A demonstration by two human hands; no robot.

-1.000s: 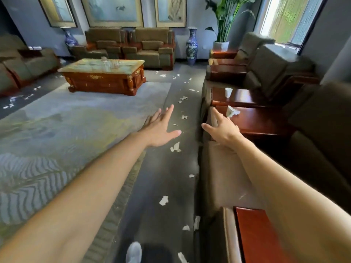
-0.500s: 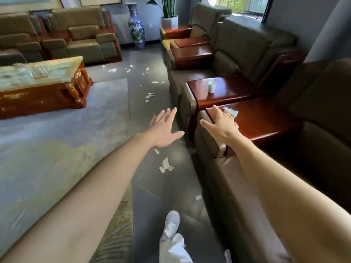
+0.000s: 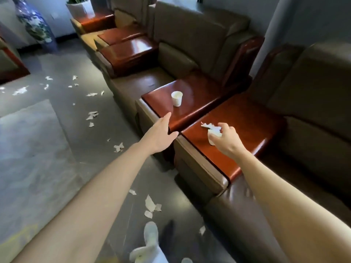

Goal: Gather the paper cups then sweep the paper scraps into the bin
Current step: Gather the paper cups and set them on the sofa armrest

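Torn paper scraps (image 3: 151, 205) litter the grey floor (image 3: 95, 149) along the sofa fronts. The left hand (image 3: 161, 135) hovers flat and empty, fingers straight, by the floor-side edge of the farther wooden armrest top (image 3: 199, 88). On that top, toward the same edge, an upright paper cup (image 3: 176, 98) stands mouth up, ahead of the left fingertips, slightly to their right and apart from them. The right hand (image 3: 227, 139) is over the nearer armrest top (image 3: 252, 126), fingers curled round a crushed paper cup (image 3: 214, 132) near its floor-side edge. The free left hand is nearer the upright cup — probably the one to reach forward for it.
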